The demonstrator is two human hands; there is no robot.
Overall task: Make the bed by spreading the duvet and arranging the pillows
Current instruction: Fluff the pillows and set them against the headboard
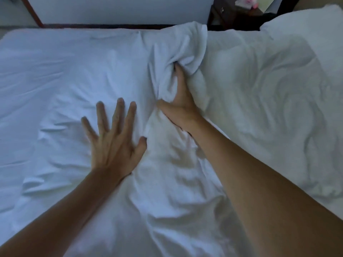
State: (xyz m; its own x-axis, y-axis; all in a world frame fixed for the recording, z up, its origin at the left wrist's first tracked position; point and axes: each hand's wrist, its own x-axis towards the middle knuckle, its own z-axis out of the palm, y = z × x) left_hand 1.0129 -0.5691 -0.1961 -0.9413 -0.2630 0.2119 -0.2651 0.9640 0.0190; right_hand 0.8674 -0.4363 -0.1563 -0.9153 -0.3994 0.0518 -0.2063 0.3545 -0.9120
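Observation:
A white duvet [259, 93] lies rumpled over the right half of the bed, its bunched edge running down the middle. My right hand [181, 101] grips a thick fold of that edge, fingers buried in the cloth. My left hand [113, 140] lies flat with fingers spread, pressing on the white sheet [55, 86] just left of the duvet edge. A white pillow [311, 38] sits at the far right, partly cut off by the frame.
A pale wall panel [120, 10] with a dark wooden base runs behind the bed's far side. A dark piece of furniture [233, 17] with something pink on top stands beyond the far edge. The bed's left half shows only wrinkled sheet.

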